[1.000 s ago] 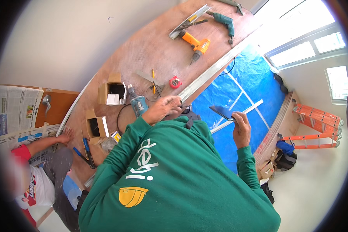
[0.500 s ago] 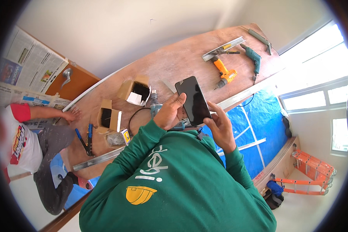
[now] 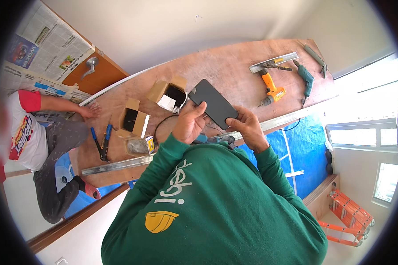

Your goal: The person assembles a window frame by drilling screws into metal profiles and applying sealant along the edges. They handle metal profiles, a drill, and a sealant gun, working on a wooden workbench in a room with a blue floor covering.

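A black smartphone with a dark screen is tilted slantwise in front of my chest. My left hand is closed on its lower left edge, the thumb laid over the rim. At its lower right end my right hand pinches the corner, thumb on the face and fingers behind. Just beyond the phone lies the wooden bench, with an open cardboard box of black contents to the left of it. Part of a teal tool shows below my hands.
An orange drill, a teal drill and a metal channel lie at the bench's right. Another open box and blue-handled pliers lie left. A co-worker's hand rests on the bench. An orange ladder stands lower right.
The phone has turned from nearly upright to a slant. My right hand has closed on its lower right corner. The view has shifted, and the bottle by my left hand is no longer visible.
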A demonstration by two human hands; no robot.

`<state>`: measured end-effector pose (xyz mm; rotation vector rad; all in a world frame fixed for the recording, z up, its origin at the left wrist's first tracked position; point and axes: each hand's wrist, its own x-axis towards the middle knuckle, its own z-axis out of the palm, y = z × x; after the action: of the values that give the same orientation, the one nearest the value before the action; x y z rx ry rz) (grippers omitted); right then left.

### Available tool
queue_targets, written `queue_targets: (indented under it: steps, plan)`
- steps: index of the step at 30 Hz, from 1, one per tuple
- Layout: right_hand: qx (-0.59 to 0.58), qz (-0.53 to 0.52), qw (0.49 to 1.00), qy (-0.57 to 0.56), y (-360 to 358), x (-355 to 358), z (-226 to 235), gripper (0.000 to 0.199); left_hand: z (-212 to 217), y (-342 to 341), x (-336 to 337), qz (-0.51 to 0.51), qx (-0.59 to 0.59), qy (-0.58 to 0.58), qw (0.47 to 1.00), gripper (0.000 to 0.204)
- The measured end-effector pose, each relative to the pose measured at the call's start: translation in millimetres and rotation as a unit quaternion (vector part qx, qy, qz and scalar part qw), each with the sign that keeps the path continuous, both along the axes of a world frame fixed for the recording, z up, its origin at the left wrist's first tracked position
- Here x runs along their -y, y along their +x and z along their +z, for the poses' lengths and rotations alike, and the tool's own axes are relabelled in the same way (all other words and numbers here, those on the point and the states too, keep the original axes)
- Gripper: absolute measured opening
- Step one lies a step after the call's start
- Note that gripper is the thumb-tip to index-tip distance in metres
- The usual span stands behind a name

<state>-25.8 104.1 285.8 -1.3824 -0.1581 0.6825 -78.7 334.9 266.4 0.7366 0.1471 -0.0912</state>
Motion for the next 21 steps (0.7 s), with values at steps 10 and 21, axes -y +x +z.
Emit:
queue_targets:
  steps: [10, 21]
  plan:
    - [0.07, -0.066, 0.995, -0.029, 38, 1, 16, 0.06, 11, -9, -4, -0.213, -0.048, 0.045, 0.975, 0.065]
    - [0.142, -0.087, 0.979, -0.121, -36, -10, -7, 0.041, -6, -17, 9, -0.082, -0.059, 0.031, 0.994, 0.044]
